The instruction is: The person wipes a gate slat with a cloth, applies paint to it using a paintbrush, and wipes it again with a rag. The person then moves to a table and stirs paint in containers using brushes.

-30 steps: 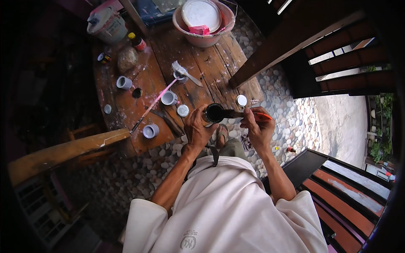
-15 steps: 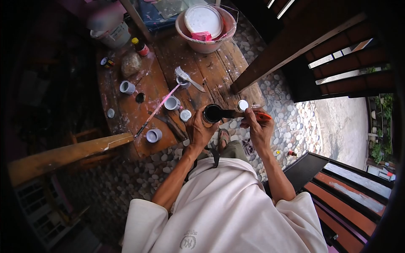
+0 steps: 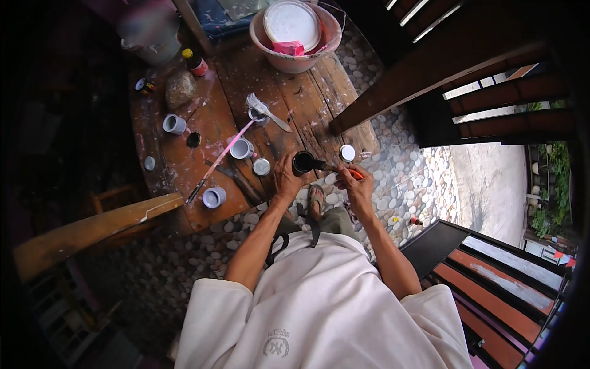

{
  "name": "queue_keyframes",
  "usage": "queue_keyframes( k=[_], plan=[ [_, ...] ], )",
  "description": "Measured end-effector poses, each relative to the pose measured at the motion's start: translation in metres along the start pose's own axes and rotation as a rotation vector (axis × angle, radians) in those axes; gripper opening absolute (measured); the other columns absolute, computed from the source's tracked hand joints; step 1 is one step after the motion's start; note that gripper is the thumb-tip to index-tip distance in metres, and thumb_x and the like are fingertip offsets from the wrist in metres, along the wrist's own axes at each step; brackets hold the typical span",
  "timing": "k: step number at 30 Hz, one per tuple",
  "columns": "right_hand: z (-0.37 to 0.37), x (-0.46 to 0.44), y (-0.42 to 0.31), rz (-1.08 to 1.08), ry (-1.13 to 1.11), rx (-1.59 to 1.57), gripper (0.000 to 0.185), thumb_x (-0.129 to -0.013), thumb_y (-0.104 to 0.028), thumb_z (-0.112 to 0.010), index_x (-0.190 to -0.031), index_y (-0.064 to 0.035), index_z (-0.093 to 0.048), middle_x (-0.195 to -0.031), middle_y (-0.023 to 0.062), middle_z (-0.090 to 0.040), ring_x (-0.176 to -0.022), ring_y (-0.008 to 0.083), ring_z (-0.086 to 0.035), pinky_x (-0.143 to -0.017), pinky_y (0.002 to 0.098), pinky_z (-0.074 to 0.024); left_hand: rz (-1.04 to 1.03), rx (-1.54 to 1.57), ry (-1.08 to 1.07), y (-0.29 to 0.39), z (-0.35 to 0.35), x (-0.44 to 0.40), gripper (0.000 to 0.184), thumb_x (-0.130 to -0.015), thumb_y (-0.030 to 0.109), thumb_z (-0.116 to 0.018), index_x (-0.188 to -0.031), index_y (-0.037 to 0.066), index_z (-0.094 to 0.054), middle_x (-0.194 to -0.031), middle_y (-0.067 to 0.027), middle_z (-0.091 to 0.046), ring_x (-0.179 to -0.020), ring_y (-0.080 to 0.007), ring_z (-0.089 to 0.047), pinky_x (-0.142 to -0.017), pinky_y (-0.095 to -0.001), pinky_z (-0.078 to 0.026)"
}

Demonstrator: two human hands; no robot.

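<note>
At the table's near edge, my left hand [image 3: 285, 178] is wrapped round a small can of black paint [image 3: 302, 162]. My right hand [image 3: 359, 190] grips a paintbrush [image 3: 330, 166] by its orange handle, with the dark bristles at the can's right rim. Just beyond that hand lies a round white-topped lid or tin [image 3: 347, 152]. Left of the can sits a grey lid [image 3: 261, 166]. Farther left are small tins of pale grey paint, one [image 3: 241, 148] close by and another [image 3: 214, 197] near the edge.
A pale-bristled brush [image 3: 275, 117] rests across another tin. A long pink stick [image 3: 224, 157] lies diagonally on the wooden table [image 3: 295, 92]. At the back stand a pink basin [image 3: 295, 60] and a bottle with a yellow cap [image 3: 195, 63]. Painted slats [image 3: 491, 270] are at lower right.
The brush and my right hand have shifted left and slightly down, and the bristles now show at the can's rim. My left hand still holds the can. The view has shifted a little.
</note>
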State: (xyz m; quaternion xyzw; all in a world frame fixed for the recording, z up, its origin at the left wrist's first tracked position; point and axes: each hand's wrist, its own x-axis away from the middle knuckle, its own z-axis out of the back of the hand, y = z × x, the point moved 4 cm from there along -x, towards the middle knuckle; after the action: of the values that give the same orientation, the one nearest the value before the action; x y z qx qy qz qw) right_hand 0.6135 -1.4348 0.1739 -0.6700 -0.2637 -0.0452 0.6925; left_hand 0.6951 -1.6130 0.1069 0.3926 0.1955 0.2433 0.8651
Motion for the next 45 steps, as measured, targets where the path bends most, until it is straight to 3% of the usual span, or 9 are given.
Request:
queue_keyframes(
  k=[7, 10, 23, 26, 28, 31, 37, 45],
  plan=[
    [0.002, 0.001, -0.013, 0.047, -0.020, 0.142, 0.021, -0.085, -0.019, -0.067, -0.088, 0.0020, -0.065, -0.067, 0.0060, -0.063, -0.054, 0.0095, -0.057, -0.049, 0.0218, -0.0452, 0.042, 0.023, -0.030, -0.004, -0.005, 0.005, 0.060, -0.060, 0.014, -0.080, -0.113, 0.008, -0.052, -0.103, -0.0144, -0.058, -0.098, -0.0359, -0.054, -0.087, -0.0452, -0.041],
    [-0.001, 0.002, -0.018, 0.080, -0.010, 0.237, 0.022, -0.087, -0.019, -0.064, -0.086, 0.0029, -0.064, -0.066, 0.0052, -0.062, -0.054, 0.0088, -0.055, -0.048, 0.0227, -0.0449, 0.001, -0.002, 0.019, -0.008, -0.007, 0.005, 0.056, -0.061, 0.021, -0.079, -0.110, 0.008, -0.055, -0.099, -0.0125, -0.060, -0.093, -0.0345, -0.057, -0.084, -0.0436, -0.043],
    [-0.008, 0.005, -0.030, 0.158, -0.016, 0.401, 0.024, -0.087, -0.019, -0.063, -0.088, 0.0054, -0.063, -0.064, 0.0082, -0.062, -0.059, 0.0100, -0.058, -0.053, 0.0255, -0.0485, 0.006, 0.032, -0.011, -0.012, -0.007, 0.005, 0.056, -0.062, 0.019, -0.078, -0.111, 0.008, -0.053, -0.099, -0.0139, -0.059, -0.094, -0.0353, -0.056, -0.084, -0.0437, -0.043],
    [-0.014, 0.010, -0.040, 0.263, -0.100, 0.571, 0.021, -0.086, -0.017, -0.065, -0.090, 0.0032, -0.064, -0.068, 0.0111, -0.064, -0.061, 0.0131, -0.062, -0.055, 0.0265, -0.0492, -0.009, 0.023, 0.017, -0.010, -0.005, 0.005, 0.057, -0.061, 0.018, -0.078, -0.111, 0.007, -0.053, -0.099, -0.0142, -0.059, -0.094, -0.0352, -0.056, -0.084, -0.0437, -0.043],
    [-0.022, 0.016, -0.051, 0.577, -0.141, 0.613, 0.016, -0.083, -0.016, -0.066, -0.091, -0.0014, -0.065, -0.074, 0.0125, -0.064, -0.064, 0.0185, -0.065, -0.055, 0.0289, -0.0500, 0.016, 0.020, -0.012, -0.012, -0.007, 0.005, 0.058, -0.061, 0.016, -0.078, -0.112, 0.007, -0.052, -0.100, -0.0147, -0.058, -0.095, -0.0356, -0.056, -0.084, -0.0437, -0.043],
    [-0.032, 0.020, -0.058, 0.574, -0.254, 0.626, 0.014, -0.079, -0.011, -0.067, -0.092, -0.0048, -0.066, -0.080, 0.0127, -0.062, -0.067, 0.0256, -0.065, -0.056, 0.0337, -0.0504, 0.029, 0.040, -0.018, -0.009, -0.005, 0.005, 0.063, -0.057, 0.010, -0.078, -0.114, 0.005, -0.052, -0.103, -0.0150, -0.058, -0.096, -0.0358, -0.055, -0.086, -0.0432, -0.042],
    [-0.035, 0.027, -0.051, 0.750, -0.436, 0.905, 0.021, -0.068, -0.005, -0.066, -0.089, -0.0063, -0.064, -0.074, 0.0104, -0.055, -0.067, 0.0291, -0.060, -0.057, 0.0379, -0.0488, 0.048, 0.035, -0.039, -0.005, -0.001, 0.005, 0.065, -0.055, 0.010, -0.079, -0.114, 0.006, -0.052, -0.104, -0.0149, -0.057, -0.097, -0.0358, -0.054, -0.086, -0.0426, -0.042],
    [-0.032, 0.029, -0.059, 0.702, -0.380, 0.840, 0.019, -0.069, -0.004, -0.065, -0.087, -0.0059, -0.064, -0.072, 0.0100, -0.054, -0.061, 0.0277, -0.059, -0.054, 0.0360, -0.0483, 0.060, 0.032, -0.045, -0.007, -0.005, 0.005, 0.066, -0.056, 0.011, -0.079, -0.115, 0.006, -0.051, -0.104, -0.0155, -0.056, -0.099, -0.0362, -0.053, -0.087, -0.0429, -0.042]
  ],
)
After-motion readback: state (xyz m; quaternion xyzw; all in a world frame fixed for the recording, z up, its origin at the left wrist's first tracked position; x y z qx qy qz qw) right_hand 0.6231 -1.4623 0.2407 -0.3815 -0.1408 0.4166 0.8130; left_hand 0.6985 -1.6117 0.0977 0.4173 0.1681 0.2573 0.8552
